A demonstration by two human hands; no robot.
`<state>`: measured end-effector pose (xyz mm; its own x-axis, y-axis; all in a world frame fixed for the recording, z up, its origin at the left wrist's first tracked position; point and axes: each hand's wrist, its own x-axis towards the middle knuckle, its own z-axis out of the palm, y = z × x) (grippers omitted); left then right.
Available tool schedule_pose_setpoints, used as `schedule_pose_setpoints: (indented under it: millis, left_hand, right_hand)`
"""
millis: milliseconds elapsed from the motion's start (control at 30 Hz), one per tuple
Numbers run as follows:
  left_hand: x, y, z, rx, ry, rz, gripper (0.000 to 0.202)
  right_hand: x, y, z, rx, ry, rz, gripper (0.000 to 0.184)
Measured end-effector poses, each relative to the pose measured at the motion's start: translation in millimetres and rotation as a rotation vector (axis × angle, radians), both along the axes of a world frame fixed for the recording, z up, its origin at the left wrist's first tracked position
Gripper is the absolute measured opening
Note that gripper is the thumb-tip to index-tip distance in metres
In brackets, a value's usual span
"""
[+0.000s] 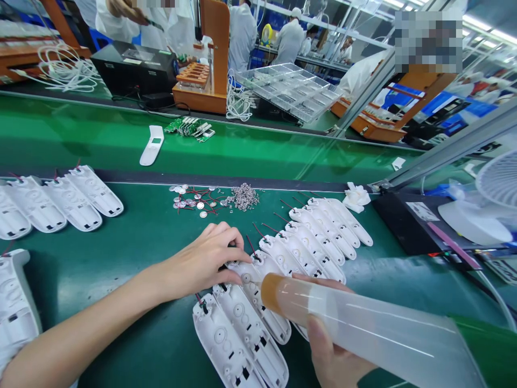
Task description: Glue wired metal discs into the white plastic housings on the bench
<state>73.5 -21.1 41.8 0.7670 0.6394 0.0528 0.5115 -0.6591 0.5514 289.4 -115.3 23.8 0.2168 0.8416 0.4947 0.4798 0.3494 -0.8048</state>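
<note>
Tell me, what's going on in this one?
A person's right hand grips a large translucent tube, its amber end pointing toward a row of white casings on the green table. The left hand is at the upper end of one casing in that row; whether the tube touches it is unclear. Beyond the left hand lie a pile of small metal parts and loose discs with red wires.

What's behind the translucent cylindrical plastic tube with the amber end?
Partly visible around the tube: the right hand gripping it, white elongated plastic shells and the dark green tabletop. The tube covers part of the hand and nearby shells; those parts cannot be seen.
</note>
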Motion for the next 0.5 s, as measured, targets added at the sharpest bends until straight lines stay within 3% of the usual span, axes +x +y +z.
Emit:
schedule_pose_setpoints:
  millis: [500]
  left_hand:
    - [1.5, 0.9, 0.3, -0.014, -0.011, 0.003, 0.028]
  right_hand:
    - [-2.2, -3.3, -1.9, -0.047, 0.060, -0.016, 0.034]
